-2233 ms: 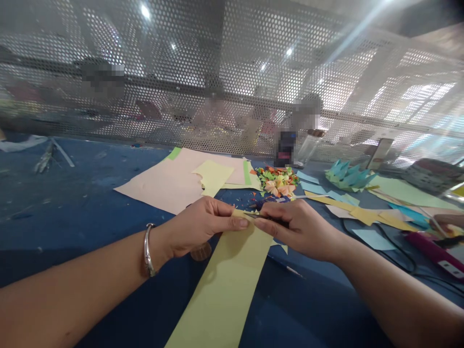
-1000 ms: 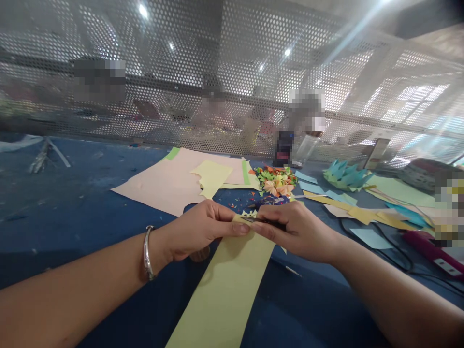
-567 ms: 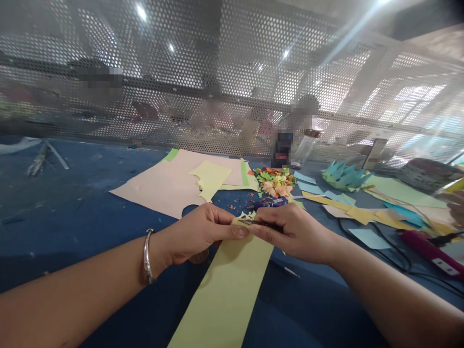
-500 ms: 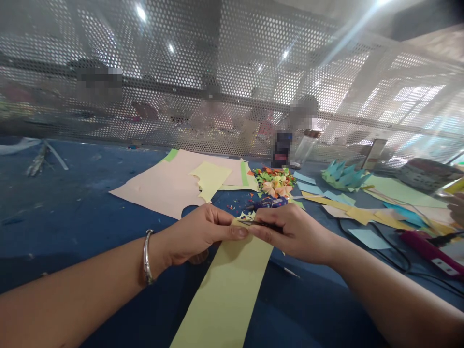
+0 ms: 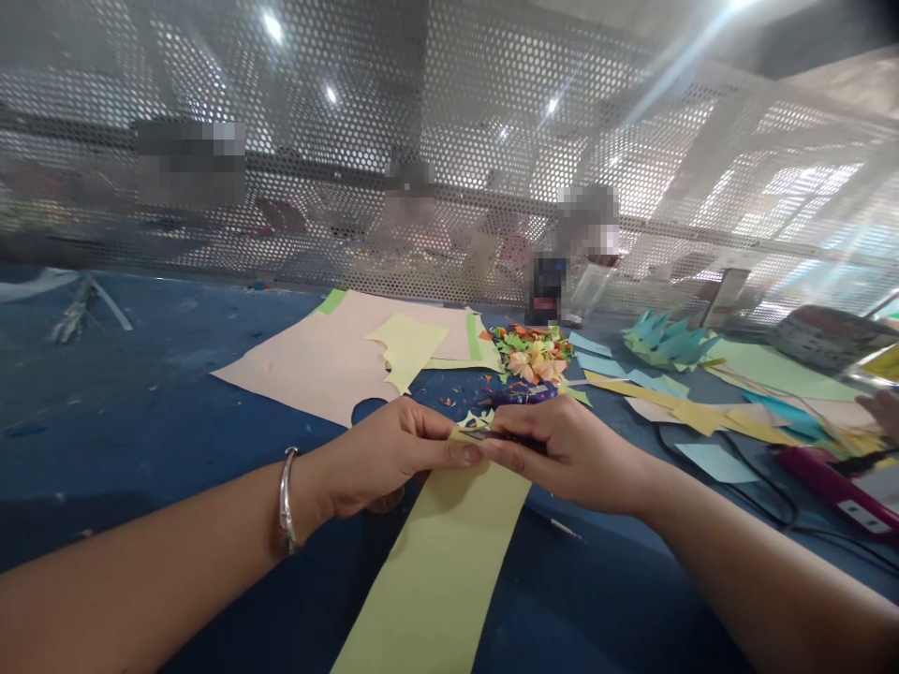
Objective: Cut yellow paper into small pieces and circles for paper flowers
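Observation:
A long pale-yellow paper strip point(image 5: 442, 562) runs up toward me from the bottom of the view, its far end cut into a lacy, pointed edge. My left hand point(image 5: 393, 454), wearing a silver bangle point(image 5: 287, 501), pinches that far end between thumb and fingers. My right hand point(image 5: 568, 454) is closed around a slim dark tool point(image 5: 509, 437) whose thin metal tip lies against the paper beside my left fingertips. My fist hides most of its handle, so its exact kind cannot be told. Both thumbs nearly meet on the strip.
Beyond my hands lie pink paper point(image 5: 309, 351), a cut yellow piece point(image 5: 411, 346), a colourful pile of paper scraps point(image 5: 534, 351) and a purple-blue pen point(image 5: 520, 393). At right are a folded blue paper crown point(image 5: 667, 337), a magenta power strip point(image 5: 835, 487) with cables, and another person's hand point(image 5: 881, 407).
My hands and the paper strip have barely shifted; the grip and tool stay nearly in place. At the far right, the other person's hand has moved slightly.

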`<act>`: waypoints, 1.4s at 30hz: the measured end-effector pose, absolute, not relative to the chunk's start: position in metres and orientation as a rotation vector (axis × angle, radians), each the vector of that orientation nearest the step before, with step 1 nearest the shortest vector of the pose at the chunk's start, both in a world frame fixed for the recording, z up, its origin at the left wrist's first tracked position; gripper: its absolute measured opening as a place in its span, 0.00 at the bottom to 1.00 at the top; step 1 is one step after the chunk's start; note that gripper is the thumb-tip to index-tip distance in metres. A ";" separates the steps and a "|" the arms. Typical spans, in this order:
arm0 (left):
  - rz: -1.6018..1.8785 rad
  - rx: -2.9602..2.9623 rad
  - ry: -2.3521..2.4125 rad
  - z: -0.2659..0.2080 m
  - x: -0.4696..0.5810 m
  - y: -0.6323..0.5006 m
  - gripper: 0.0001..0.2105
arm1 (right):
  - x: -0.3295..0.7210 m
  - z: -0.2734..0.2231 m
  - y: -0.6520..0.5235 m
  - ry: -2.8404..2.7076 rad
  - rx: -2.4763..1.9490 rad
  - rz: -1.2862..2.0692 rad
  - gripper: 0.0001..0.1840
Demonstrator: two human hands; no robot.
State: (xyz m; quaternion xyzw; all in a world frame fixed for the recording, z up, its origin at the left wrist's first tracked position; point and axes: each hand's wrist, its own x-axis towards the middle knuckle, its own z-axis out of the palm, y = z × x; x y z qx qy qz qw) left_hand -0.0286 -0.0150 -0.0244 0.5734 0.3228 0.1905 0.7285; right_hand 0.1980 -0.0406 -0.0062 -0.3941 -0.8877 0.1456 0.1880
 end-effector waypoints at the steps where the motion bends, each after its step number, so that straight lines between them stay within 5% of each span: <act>1: 0.420 1.261 0.714 -0.025 -0.029 -0.015 0.12 | 0.198 -0.006 -0.041 -2.496 -1.105 0.412 0.20; 42: 0.362 1.332 0.859 -0.023 -0.028 -0.017 0.12 | 0.198 -0.010 -0.040 -2.532 -1.071 0.397 0.20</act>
